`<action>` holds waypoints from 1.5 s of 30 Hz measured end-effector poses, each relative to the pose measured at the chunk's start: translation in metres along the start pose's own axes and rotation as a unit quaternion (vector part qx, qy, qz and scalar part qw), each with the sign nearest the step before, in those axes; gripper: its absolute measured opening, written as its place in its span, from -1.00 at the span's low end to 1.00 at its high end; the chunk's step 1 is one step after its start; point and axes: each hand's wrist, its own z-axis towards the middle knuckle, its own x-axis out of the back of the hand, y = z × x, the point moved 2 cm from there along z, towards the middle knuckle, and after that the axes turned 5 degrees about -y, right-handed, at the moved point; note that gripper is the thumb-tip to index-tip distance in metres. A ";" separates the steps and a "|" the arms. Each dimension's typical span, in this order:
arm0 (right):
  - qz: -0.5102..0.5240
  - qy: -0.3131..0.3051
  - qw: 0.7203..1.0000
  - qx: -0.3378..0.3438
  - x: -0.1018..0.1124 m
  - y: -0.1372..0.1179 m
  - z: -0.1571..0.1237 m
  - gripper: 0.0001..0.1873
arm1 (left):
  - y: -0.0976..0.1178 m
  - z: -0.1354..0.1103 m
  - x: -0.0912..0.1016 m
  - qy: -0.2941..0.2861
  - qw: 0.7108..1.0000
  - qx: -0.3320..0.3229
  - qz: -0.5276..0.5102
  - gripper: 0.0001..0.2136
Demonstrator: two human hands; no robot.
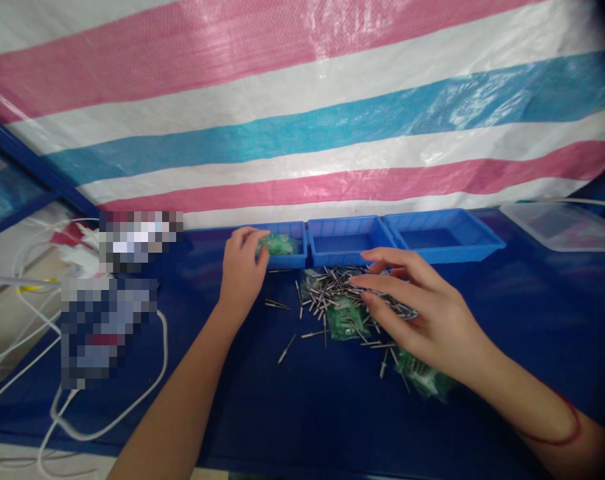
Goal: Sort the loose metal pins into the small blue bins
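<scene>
My left hand (245, 267) is at the left blue bin (305, 257), its slightly curled fingers at the near left rim. Its thumb and index finger are apart, with nothing visible between them. Inside that bin lie green plastic packets (282, 244). Over a heap of metal pop rivets (327, 287) hovers my right hand (427, 310), fingers spread and holding nothing I can see. Part of the heap is hidden beneath it. A green packet (347, 319) lies at the heap's near side, and another green packet (425, 377) sits below my right palm.
A middle blue bin (349, 243) and a right blue bin (442, 238) stand beside the left one. A clear plastic lid or tray (562, 227) lies at far right. White cables (165, 353) and blurred-out items occupy the left. A striped sheet (302, 133) hangs behind.
</scene>
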 end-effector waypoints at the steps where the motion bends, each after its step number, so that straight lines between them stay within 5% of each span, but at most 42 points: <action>1: -0.012 -0.016 1.000 -0.002 -0.001 0.001 0.000 -0.76 | -0.002 0.000 -0.003 -0.034 0.999 -0.002 0.032 -0.79; 4: -0.056 -0.100 0.993 0.006 -0.007 0.006 -0.003 -0.76 | 0.000 -0.003 -0.008 -0.083 0.994 0.002 0.074 -0.79; 8: -0.111 -0.227 0.968 0.002 -0.017 0.013 -0.010 -0.71 | 0.011 -0.006 -0.006 -0.061 0.995 -0.012 0.081 -0.75; 11: -0.132 -0.261 0.956 -0.007 -0.021 0.015 -0.013 -0.68 | 0.020 -0.007 -0.002 -0.045 0.996 -0.045 0.059 -0.77; 16: -0.146 -0.263 0.954 -0.004 -0.023 0.018 -0.014 -0.71 | 0.047 -0.018 0.000 -0.066 0.987 -0.145 -0.026 -0.83; 23: -0.116 -0.253 0.960 -0.029 -0.027 0.015 -0.012 -0.73 | 0.080 -0.038 -0.009 -0.169 0.949 -0.251 -0.088 -0.83; 31: -0.134 -0.239 0.961 -0.042 -0.031 0.015 -0.015 -0.64 | 0.085 -0.045 -0.006 -0.292 0.925 -0.242 -0.020 -0.86; 45: -0.160 -0.267 0.950 -0.021 -0.025 0.011 -0.011 -0.59 | 0.078 -0.049 -0.008 -0.350 0.909 -0.223 -0.039 -0.85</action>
